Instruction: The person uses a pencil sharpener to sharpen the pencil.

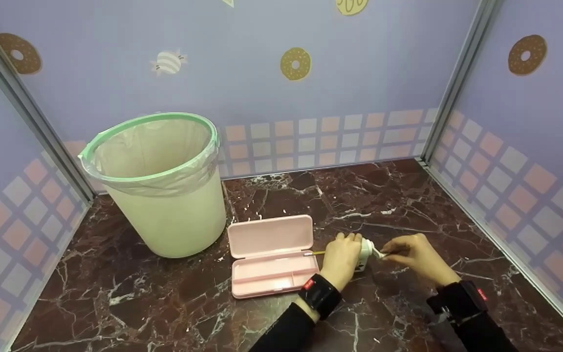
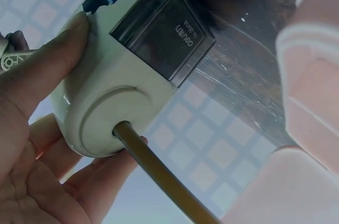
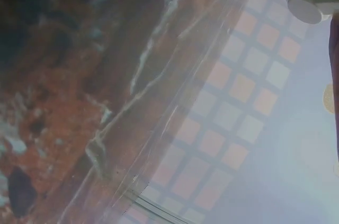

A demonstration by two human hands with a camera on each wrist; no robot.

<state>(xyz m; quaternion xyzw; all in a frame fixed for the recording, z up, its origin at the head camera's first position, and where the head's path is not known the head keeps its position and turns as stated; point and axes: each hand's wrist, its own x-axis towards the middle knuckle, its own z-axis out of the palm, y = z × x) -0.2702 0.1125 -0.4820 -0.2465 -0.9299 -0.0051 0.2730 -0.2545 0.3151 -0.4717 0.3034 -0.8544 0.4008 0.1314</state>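
My left hand (image 1: 341,259) grips a white crank pencil sharpener (image 2: 95,81), thumb on one side and fingers around the other. A yellow pencil (image 2: 159,173) is stuck in the sharpener's hole; in the head view it points left, over the pencil case. The sharpener has a dark see-through shavings drawer (image 2: 164,33) and a blue printed figure. On its right side, my right hand (image 1: 418,254) pinches the end of the white crank (image 1: 378,252) between thumb and fingers. In the right wrist view only the crank's hub (image 3: 307,7) and a sliver of finger show.
An open pink pencil case (image 1: 262,274) lies left of the sharpener, its lid leaning back. Behind it to the left stands a tall bin (image 1: 184,225) with a green rim and a plastic liner. Patterned panels (image 1: 359,137) enclose the dark marbled table (image 1: 174,313).
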